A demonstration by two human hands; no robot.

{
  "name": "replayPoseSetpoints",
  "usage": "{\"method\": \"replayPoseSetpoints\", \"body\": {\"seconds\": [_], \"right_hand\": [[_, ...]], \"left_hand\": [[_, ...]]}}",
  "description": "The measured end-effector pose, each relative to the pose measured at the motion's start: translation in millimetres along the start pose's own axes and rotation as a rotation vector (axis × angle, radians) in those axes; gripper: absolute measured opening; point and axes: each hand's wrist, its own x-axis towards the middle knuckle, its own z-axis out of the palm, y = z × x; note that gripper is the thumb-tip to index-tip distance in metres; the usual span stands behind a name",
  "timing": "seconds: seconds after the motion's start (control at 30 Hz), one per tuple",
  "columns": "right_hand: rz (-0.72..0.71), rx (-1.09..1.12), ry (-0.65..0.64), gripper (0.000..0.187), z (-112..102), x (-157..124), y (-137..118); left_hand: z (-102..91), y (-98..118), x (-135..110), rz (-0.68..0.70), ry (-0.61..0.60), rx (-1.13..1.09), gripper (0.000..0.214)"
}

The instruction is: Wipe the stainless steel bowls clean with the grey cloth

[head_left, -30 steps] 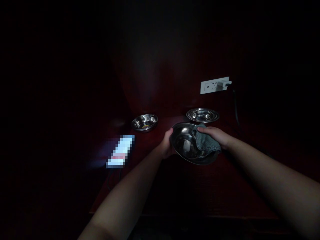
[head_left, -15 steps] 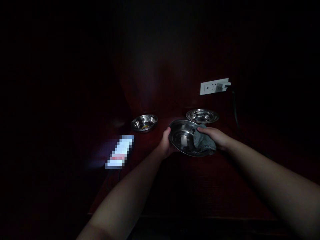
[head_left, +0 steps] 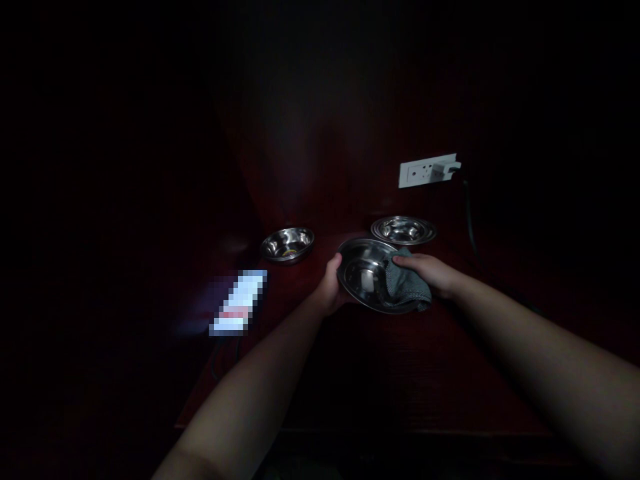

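Observation:
My left hand (head_left: 329, 287) grips the left rim of a shallow steel dish (head_left: 364, 273), tilted towards me above a dark red wooden table (head_left: 400, 373). Over the dish's right side lies a grey cloth (head_left: 404, 285), pressed against it by my right hand (head_left: 431, 272) with the fingers closed on the cloth. The scene is very dark.
A small steel bowl (head_left: 287, 243) stands at the back left. Behind the held dish sits a stack of steel plates (head_left: 403, 229). A white wall socket (head_left: 423, 172) with a plug and a dark cable (head_left: 469, 213) is on the wall. A lit, blurred phone screen (head_left: 239, 302) lies at the left.
The dish has tilted flatter and shifted slightly left and away from me. The cloth and my right hand have moved a little across the dish's right side.

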Motion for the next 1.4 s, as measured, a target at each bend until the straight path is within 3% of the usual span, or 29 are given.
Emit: {"method": "replayPoseSetpoints", "body": {"seconds": [1.4], "right_hand": [[0.027, 0.027, -0.027, 0.009, -1.0, 1.0, 0.2]], "left_hand": [[2.2, 4.5, -6.0, -0.036, -0.031, 0.062, 0.080]]}}
